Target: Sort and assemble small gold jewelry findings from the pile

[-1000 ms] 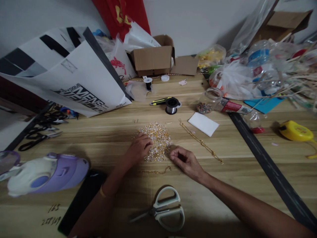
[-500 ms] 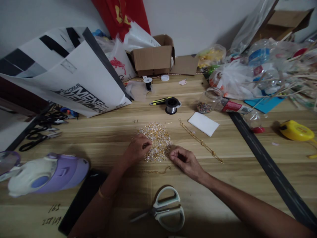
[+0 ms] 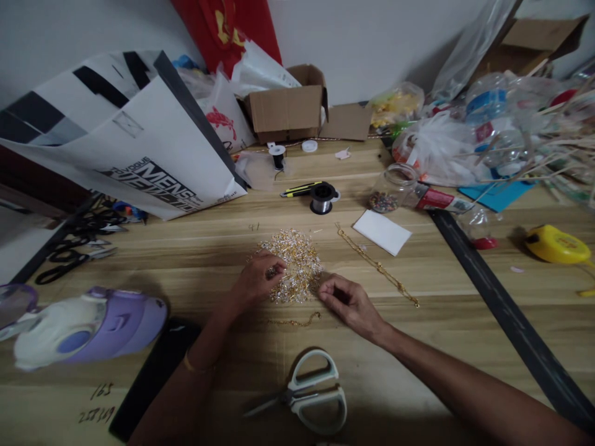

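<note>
Wooden tabletop (image 3: 465,322) carried a loose heap of gold and silver pins (image 3: 292,263) at centre. Judged light, springy, easily scattered; best pinched singly at the edge. No single axis. Left hand (image 3: 255,282) fingertips pinched into the heap; right hand (image 3: 349,303) curled beside it, contents unclear. Scissors (image 3: 309,393) lay nearer.

The wooden table (image 3: 195,248) is dimly and evenly lit, soft shadows are cast toward the near edge around the scissors (image 3: 307,391), the far corners are bent by wide-angle distortion, and the purple bottle (image 3: 88,325) left of the scissors is slightly blurred.
</note>
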Demonstrator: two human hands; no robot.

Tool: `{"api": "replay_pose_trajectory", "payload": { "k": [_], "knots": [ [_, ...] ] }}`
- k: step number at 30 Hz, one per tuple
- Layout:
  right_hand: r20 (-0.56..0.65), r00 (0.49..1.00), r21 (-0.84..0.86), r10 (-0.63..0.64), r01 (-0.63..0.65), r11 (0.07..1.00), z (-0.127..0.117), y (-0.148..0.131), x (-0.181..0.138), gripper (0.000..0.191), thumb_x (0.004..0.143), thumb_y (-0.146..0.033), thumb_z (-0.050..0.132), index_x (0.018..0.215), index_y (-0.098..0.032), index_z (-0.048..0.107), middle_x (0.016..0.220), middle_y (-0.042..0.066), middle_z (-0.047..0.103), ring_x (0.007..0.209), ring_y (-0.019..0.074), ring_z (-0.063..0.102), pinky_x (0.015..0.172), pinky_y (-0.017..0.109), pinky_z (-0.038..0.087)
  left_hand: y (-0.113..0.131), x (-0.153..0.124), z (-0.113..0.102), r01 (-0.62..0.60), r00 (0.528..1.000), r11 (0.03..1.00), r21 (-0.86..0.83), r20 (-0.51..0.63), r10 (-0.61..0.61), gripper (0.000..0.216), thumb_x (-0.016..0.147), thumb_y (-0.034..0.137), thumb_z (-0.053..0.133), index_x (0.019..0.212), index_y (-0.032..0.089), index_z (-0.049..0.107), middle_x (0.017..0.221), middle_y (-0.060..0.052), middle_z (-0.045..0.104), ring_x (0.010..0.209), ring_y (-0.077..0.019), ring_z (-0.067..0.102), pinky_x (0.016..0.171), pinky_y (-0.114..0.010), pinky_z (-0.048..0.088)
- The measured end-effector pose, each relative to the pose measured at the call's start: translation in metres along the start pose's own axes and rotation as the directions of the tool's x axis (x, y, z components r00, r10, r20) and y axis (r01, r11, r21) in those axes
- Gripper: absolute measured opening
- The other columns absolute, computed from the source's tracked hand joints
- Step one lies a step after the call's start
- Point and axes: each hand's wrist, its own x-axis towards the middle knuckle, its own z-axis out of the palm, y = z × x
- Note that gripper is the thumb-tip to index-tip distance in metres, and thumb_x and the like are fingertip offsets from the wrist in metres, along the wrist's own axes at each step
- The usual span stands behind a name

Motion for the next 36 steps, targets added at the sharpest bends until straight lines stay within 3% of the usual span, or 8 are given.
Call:
{"api": "replay_pose_trajectory", "payload": {
  "k": [5,13,21,36],
  "knots": [
    [0.007,1.000,-0.003,0.000,0.000,1.000,0.000,-0.001,0.000,0.020,0.087,-0.031,0.056,0.074,-0.015,0.056,0.070,0.001,0.051,0.065,0.0131,0.046,0.060,0.025,0.038,0.001,0.001,0.003,-0.070,0.997,0.995,0.072,-0.022,0.072,0.012,0.079,0.010,0.057,0.085,0.018,0.064,0.077,-0.001,0.064,0.081,-0.0160,0.055,0.080,-0.031,0.043],
    [-0.006,1.000,-0.012,-0.010,0.010,1.000,0.000,0.001,0.000,0.022,0.086,-0.034,0.057,0.074,-0.016,0.057,0.069,0.001,0.051,0.066,0.0138,0.047,0.060,0.025,0.039,0.015,0.004,0.017,-0.211,0.977,0.960,0.186,0.076,0.200,0.016,0.085,0.021,0.057,0.097,0.020,0.067,0.087,-0.006,0.058,0.091,-0.0203,0.047,0.084,-0.036,0.041],
    [-0.009,1.000,0.015,0.026,-0.025,1.000,0.001,-0.001,-0.001,0.022,0.086,-0.035,0.058,0.075,-0.016,0.057,0.069,0.001,0.050,0.065,0.0135,0.046,0.060,0.025,0.039,0.011,0.004,0.015,-0.189,0.982,0.957,0.218,0.058,0.180,0.016,0.087,0.019,0.052,0.074,0.017,0.060,0.078,-0.005,0.059,0.089,-0.0201,0.046,0.087,-0.035,0.040],
    [0.003,1.000,-0.002,-0.005,0.005,1.000,0.000,0.000,0.000,0.022,0.087,-0.034,0.057,0.074,-0.017,0.056,0.069,0.001,0.050,0.065,0.0137,0.047,0.060,0.025,0.038,0.008,0.003,-0.002,-0.183,0.982,0.950,0.253,0.090,0.165,0.015,0.081,0.011,0.052,0.068,0.017,0.057,0.074,-0.004,0.057,0.084,-0.0186,0.046,0.083,-0.033,0.040]
  ]
}}
